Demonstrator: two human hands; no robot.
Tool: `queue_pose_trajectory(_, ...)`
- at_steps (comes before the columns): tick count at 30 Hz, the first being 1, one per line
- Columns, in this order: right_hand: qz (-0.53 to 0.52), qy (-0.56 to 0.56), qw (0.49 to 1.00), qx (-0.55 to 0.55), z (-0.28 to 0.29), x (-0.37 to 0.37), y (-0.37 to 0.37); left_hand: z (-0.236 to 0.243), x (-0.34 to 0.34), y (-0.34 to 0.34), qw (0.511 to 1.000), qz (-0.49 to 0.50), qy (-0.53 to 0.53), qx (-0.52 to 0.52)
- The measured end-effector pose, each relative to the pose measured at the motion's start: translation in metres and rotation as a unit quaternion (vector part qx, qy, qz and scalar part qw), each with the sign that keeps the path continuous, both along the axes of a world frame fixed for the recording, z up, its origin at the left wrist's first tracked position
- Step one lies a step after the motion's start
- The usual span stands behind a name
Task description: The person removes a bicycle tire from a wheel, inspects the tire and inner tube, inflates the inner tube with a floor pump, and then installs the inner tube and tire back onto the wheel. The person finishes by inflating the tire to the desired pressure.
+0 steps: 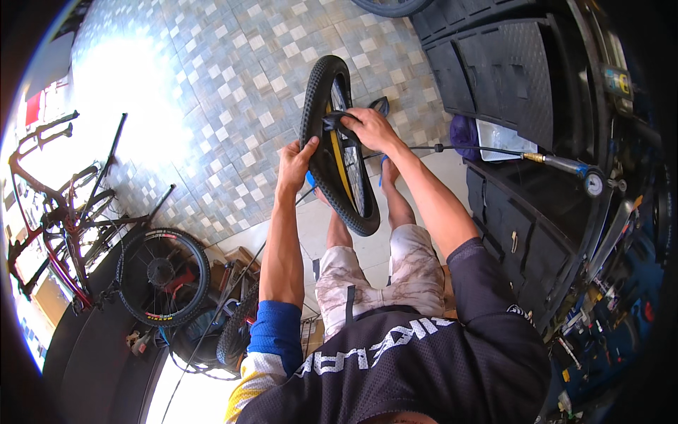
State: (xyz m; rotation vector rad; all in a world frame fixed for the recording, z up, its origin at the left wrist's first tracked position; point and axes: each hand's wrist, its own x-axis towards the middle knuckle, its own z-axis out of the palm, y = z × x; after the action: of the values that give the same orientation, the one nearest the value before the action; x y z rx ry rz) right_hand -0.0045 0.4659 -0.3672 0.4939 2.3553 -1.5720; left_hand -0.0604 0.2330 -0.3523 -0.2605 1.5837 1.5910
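Note:
A bicycle wheel with a black knobby tire [319,81] stands upright in front of my legs, seen nearly edge-on. Inside the tire a yellow strip [342,168] runs along the rim, and spokes show beside it. My left hand [292,165] grips the tire's left side, thumb on top of the tread edge. My right hand [370,128] is closed on a limp black piece that looks like an inner tube [335,121], at the wheel's upper middle. Another dark loop [382,105] shows beyond that hand. The right fingertips are partly hidden.
At right are black cabinets [494,78], a purple bundle [463,136], and an air hose [487,149] with a round gauge [594,184]. Tools [579,311] crowd the far right. A dark red bike frame [63,272] and another wheel [161,275] stand at left, on or near tiled floor [233,85].

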Motion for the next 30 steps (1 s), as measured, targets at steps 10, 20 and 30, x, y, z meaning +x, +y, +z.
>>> queue_pose_trajectory(10,-0.134,0.157,0.977,0.053,0.169,-0.079,0.037,0.000,-0.028,0.023,0.985,-0.027,0.115,-0.124)
queue_pose_trajectory(20,-0.272,0.330,0.899,0.096,0.264,-0.007,0.137,0.007,-0.017,0.008,0.984,-0.003,0.133,-0.121)
queue_pose_trajectory(30,-0.104,-0.155,0.929,0.320,0.020,0.156,0.165,0.017,-0.011,0.039,0.934,-0.059,0.214,-0.279)
